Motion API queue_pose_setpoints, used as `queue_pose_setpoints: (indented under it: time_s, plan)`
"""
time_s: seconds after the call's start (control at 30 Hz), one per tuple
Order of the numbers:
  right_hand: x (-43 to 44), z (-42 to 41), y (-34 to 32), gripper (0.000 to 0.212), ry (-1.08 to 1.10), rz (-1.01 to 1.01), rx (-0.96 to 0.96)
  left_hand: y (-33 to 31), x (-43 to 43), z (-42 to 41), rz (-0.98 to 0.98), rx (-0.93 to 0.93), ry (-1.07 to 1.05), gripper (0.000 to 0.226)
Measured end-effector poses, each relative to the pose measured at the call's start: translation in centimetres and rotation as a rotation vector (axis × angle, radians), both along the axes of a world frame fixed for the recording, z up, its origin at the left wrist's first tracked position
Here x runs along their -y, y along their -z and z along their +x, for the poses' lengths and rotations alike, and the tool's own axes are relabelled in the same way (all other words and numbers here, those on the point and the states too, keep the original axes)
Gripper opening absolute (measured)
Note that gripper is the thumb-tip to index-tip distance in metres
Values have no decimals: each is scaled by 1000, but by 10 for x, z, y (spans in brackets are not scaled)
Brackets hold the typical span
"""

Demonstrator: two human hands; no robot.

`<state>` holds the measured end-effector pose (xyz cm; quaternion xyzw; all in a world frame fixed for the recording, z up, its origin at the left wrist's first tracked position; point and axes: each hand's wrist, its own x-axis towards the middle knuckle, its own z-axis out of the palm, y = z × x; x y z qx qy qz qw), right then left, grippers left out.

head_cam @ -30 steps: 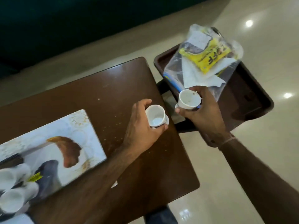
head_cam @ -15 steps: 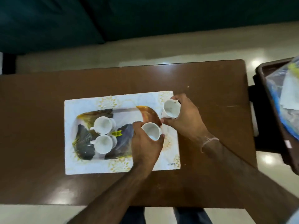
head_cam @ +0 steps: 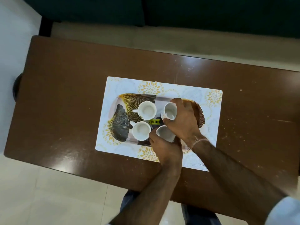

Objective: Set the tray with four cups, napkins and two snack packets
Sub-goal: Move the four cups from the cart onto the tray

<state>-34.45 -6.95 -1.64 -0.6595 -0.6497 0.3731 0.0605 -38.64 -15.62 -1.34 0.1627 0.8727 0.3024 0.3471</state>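
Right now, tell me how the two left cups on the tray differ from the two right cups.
The left cups stand free on the tray, handles pointing left; the right cups are each gripped, far one by the right hand, near one by the left hand, handles hidden. All four are white, upright, empty.

A glossy dark-brown wooden desk [head_cam: 68, 88], scuffed and speckled toward its right end, stands on a floor of pale cream polished tiles [head_cam: 48, 197]. Beyond its far edge sits dark teal upholstered seating [head_cam: 194, 12].
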Motion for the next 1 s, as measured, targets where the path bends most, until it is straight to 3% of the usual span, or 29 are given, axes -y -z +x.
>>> queue_pose_setpoints:
  time_s: [0.2,0.4,0.53,0.63,0.73,0.87,1.0]
  plan:
    - [4,-11,-5,68,15,12,-2,-8,-6,9,166,276,-346,72]
    - [14,-13,-12,83,10,-46,-54,-23,8,5,236,471,-378,65]
    - [23,2,-24,85,38,10,-50,-37,31,-17,90,471,-393,60]
    - [30,17,-30,64,16,146,6,-45,40,-70,168,76,-40,54]
    - [44,28,-27,58,-62,99,-43,-40,36,-129,204,-248,442,69]
    - [70,30,-8,81,-171,-74,-88,-17,32,-160,81,-253,806,85]
    - [82,17,7,83,-81,-48,-93,0,27,-163,142,-288,799,77]
